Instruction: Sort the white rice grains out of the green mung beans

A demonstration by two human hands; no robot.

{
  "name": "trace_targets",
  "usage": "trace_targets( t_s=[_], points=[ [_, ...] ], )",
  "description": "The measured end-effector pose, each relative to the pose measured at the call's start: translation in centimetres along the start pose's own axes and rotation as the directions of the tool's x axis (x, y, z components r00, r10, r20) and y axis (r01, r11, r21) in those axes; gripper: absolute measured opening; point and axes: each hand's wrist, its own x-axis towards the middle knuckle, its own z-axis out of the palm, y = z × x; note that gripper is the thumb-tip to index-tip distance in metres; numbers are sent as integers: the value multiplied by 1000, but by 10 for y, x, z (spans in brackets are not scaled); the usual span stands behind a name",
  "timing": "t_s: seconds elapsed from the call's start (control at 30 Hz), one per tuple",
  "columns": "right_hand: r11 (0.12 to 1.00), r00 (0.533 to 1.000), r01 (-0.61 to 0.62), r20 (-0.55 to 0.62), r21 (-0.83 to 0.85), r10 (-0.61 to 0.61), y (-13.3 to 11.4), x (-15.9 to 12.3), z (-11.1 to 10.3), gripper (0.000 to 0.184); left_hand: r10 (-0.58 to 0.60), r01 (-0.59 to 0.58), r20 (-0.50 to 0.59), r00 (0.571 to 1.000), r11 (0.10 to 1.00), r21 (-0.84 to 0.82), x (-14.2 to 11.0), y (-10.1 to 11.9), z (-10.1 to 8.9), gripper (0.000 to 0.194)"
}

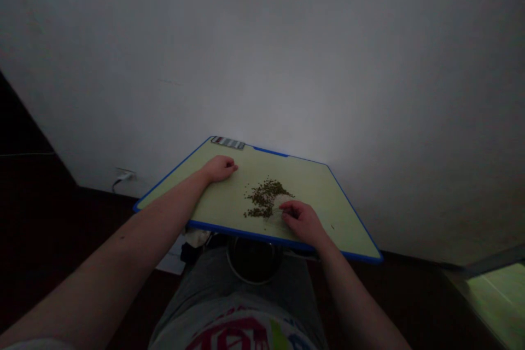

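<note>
A scattered pile of small dark-green beans or seeds (262, 194) lies on the pale yellow-green tabletop (311, 180). At its right side my right hand (302, 221) has its thumb and fingers closed on the edge of a see-through, rounded piece of plastic (282, 201), whose exact shape is hard to make out. This clear piece overlaps the pile's right part. My left hand (220, 168) rests on the table to the left of the pile, fingers curled in loosely; the inside of that hand is hidden.
A blue rim (246, 232) edges the table, which stands close to a pale wall (262, 54). A printed grey label (228, 143) marks the far left corner. Below the near edge, a round dark bowl (254, 262) sits at my lap. A plug (124, 177) is at the wall, left.
</note>
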Motion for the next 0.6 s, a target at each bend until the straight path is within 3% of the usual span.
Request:
trace_targets(
  t_s=[0.17,0.6],
  points=[
    [1000,997,2,79,7,-3,-5,-3,1,24,4,-4,-2,1000,1000,4,0,0,0,33],
    [995,996,37,73,96,-44,0,-15,0,22,19,-19,-15,1000,1000,-11,1,-2,1,34]
  ],
)
